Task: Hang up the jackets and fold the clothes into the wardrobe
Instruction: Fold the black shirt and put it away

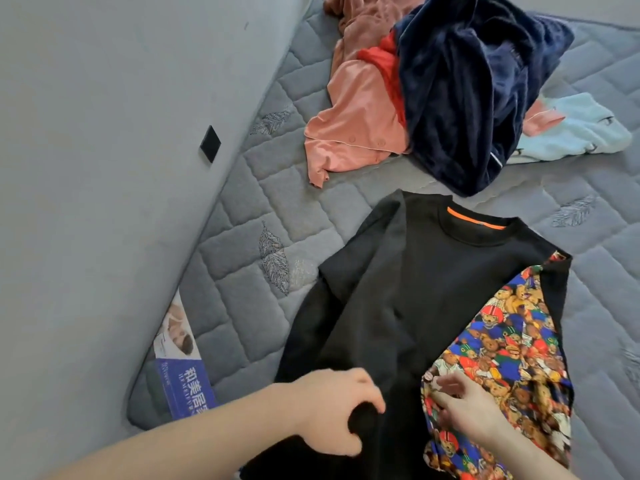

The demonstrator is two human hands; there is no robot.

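From the head camera we see a heap of clothes at the far side of the bed: a dark navy plush fleece garment (478,95) lies crumpled on top, with a salmon-pink buttoned pyjama top (353,133) spread beneath and to its left, a strip of red fabric (384,60) showing between the two, and a pale blue soft garment (581,129) poking out at its right. This pile lies just beyond the collar of the garment in front of us, close to it but apart.

Nearer to us lies a black crew-neck sweatshirt with an orange neck tape and a bear-printed colourful sleeve (433,289), laid flat with its collar pointing away; its left sleeve is folded in across the body.

Our left hand (336,410) has its fingers curled round a bunch of the black fabric near the hem. Our right hand (464,407) rests on the printed sleeve with its fingertips drawn together, pinching the cloth at the sleeve's inner edge.

Everything rests on a grey quilted mattress with stitched leaf motifs (263,188). A blue and white printed label (183,365) sits at its edge on the left, beside a grey padded headboard panel (104,168) that carries a small black square patch (210,144).
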